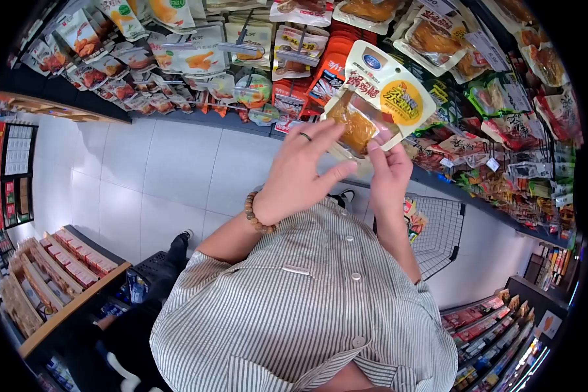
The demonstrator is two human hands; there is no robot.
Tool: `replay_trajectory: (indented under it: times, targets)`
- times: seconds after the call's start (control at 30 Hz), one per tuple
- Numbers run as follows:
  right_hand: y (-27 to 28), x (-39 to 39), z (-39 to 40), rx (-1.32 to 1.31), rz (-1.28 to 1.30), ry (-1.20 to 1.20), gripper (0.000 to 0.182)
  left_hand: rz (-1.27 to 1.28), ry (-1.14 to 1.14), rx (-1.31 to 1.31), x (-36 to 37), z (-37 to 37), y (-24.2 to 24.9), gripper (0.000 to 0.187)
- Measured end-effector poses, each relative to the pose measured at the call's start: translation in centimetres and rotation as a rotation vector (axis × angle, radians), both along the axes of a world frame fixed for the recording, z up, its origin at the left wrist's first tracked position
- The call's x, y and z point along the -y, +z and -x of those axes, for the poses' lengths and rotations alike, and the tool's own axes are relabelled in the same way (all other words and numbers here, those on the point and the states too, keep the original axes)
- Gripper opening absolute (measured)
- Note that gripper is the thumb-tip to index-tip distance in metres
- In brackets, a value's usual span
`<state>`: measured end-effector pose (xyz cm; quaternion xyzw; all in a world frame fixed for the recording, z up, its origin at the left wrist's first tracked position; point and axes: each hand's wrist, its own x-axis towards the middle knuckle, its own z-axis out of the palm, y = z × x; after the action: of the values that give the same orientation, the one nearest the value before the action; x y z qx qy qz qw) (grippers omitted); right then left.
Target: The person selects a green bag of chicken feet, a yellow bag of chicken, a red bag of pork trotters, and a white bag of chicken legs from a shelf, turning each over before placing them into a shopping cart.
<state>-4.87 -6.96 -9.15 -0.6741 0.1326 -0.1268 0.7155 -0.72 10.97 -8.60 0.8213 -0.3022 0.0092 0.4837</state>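
A sealed food pouch [408, 111] with a clear window, a yellow round emblem and red lettering is in front of me, tilted. Brown meat, possibly a chicken leg, shows through its window. My right hand [389, 173] pinches the pouch's lower edge between thumb and fingers. Over the window's left part reaches my left hand [300, 166], fingers spread and fingertips right at the plastic. It wears a dark ring and a beaded bracelet [257, 214]. Directly behind the pouch hang other packaged snacks [299, 49] on metal hooks.
Rows of hanging packets [196, 52] fill the rack ahead. A wire shopping cart [441, 232] with colourful packets stands right of my body. At lower left, another person's leg [170, 261] is beside a wooden-edged shelf [78, 307]. More stocked shelves [496, 333] stand at lower right.
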Motion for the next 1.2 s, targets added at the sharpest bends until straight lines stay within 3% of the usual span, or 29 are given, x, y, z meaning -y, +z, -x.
replay_trajectory:
  times: [0.17,0.23,0.37,0.47,0.77,1.2]
  targets:
    - [0.3,0.8,0.3,-0.025,-0.287,-0.021,0.032,0.088,0.236,0.131,-0.4,-1.9,-1.3,0.060]
    - [1.1,0.6,0.4,-0.020,-0.348,0.018,0.032,0.329,0.036,-0.414,-0.6,-2.3,-1.5,0.057]
    - [1.1,0.9,0.4,-0.043,-0.410,0.099,0.030,0.512,-0.149,-0.672,-0.5,-2.7,-2.8,0.047]
    - [1.1,1.1,0.4,-0.045,-0.510,0.120,0.031,0.651,-0.134,-0.788,-0.4,-2.5,-2.4,0.044]
    - [1.2,0.7,0.2,-0.045,-0.346,0.149,0.034,0.517,-0.073,-0.644,-0.8,-2.3,-2.4,0.043]
    - [1.0,0.9,0.5,-0.004,-0.366,0.160,0.034,0.632,-0.126,-0.728,-0.8,-2.0,-2.0,0.049]
